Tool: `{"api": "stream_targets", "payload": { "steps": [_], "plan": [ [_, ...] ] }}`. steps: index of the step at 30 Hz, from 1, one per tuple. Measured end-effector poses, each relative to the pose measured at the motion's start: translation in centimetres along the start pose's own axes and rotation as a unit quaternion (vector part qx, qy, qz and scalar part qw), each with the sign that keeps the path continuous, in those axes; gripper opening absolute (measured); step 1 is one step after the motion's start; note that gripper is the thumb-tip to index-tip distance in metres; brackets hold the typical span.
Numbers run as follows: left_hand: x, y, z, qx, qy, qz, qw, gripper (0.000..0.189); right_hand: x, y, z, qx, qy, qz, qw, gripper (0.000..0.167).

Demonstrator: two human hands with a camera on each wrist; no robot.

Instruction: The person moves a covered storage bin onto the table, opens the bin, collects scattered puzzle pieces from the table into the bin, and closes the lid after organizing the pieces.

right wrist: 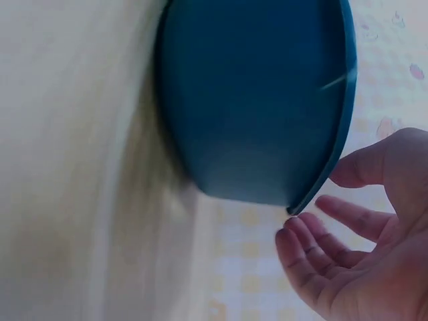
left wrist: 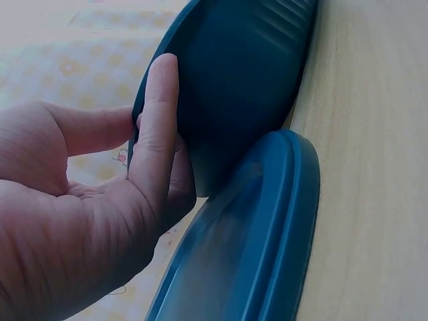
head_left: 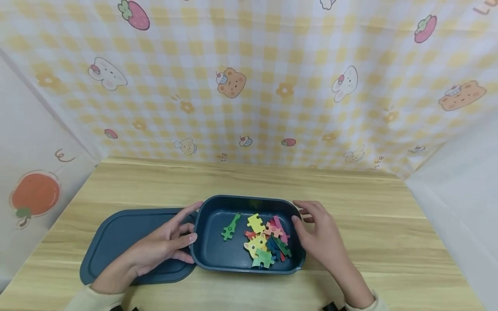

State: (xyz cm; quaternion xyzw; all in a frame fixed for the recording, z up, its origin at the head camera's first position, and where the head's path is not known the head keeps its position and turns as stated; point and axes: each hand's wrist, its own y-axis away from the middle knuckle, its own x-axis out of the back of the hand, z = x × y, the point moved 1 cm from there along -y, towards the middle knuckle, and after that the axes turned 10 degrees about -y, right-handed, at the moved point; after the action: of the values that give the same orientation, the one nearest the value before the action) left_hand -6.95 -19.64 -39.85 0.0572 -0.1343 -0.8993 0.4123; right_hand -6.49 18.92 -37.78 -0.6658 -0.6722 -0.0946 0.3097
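Note:
A dark blue plastic box (head_left: 221, 255), lidless, stands on the wooden table with several colourful puzzle pieces inside. Most pieces lie heaped toward its right end, among them a yellow animal-face piece (head_left: 254, 245) and a light green piece (head_left: 263, 258). Apart from the heap, a slim green piece (head_left: 231, 226) lies left of centre. My left hand (head_left: 163, 244) grips the box's left end, thumb at the rim and a finger along the outer wall (left wrist: 234, 87). At the right end, my right hand (head_left: 320, 233) has its thumb at the rim, fingers loosely bent near the far corner (right wrist: 294, 210).
The dark blue lid (head_left: 120, 237) lies flat on the table (head_left: 350, 190) to the left, partly under my left hand and right beside the box. A yellow checked cloth (head_left: 256, 52) with printed animals hangs behind the table; pale cloths (head_left: 35, 129) hang at the sides.

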Motion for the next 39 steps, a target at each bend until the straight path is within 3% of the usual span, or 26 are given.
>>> {"api": "stream_targets", "payload": {
  "steps": [6, 10, 14, 18, 23, 25, 27, 35, 39],
  "plan": [
    [0.0, 0.0, 0.1, 0.002, -0.004, 0.001, 1.0000, 0.081, 0.5, 0.6, 1.3, -0.068, -0.072, -0.040, 0.9943, 0.042],
    [0.0, 0.0, 0.1, 0.002, -0.005, 0.000, 1.0000, 0.081, 1.0, 0.8, 2.3, -0.151, -0.144, -0.075, 0.9751, 0.043],
    [0.0, 0.0, 0.1, 0.004, -0.008, -0.001, 1.0000, 0.081, 1.4, 1.4, 3.0, -0.223, -0.230, -0.119, 0.9397, 0.057],
    [0.2, 0.3, 0.2, 0.003, -0.013, 0.001, 0.9999, 0.081, 1.5, 2.0, 4.0, -0.213, -0.328, -0.176, 0.9034, 0.073],
    [0.2, 0.3, 0.4, -0.007, -0.009, -0.002, 0.9999, 0.081, 1.3, 2.1, 5.2, -0.176, -0.442, -0.207, 0.8547, 0.074],
    [0.2, 0.3, 0.4, -0.006, -0.012, 0.000, 0.9999, 0.081, 1.2, 2.0, 5.5, -0.171, -0.464, -0.213, 0.8429, 0.074],
    [0.2, 0.3, 0.4, -0.004, -0.020, 0.003, 0.9998, 0.082, 1.2, 2.0, 5.6, -0.170, -0.467, -0.215, 0.8408, 0.074],
    [0.4, 0.5, 0.8, 0.004, -0.055, 0.022, 0.9982, 0.082, 1.4, 1.9, 5.3, -0.198, -0.438, -0.208, 0.8518, 0.074],
    [1.4, 1.4, 1.2, -0.002, -0.086, 0.060, 0.9945, 0.076, 1.6, 1.8, 5.1, -0.208, -0.430, -0.210, 0.8531, 0.076]
  ]
}}
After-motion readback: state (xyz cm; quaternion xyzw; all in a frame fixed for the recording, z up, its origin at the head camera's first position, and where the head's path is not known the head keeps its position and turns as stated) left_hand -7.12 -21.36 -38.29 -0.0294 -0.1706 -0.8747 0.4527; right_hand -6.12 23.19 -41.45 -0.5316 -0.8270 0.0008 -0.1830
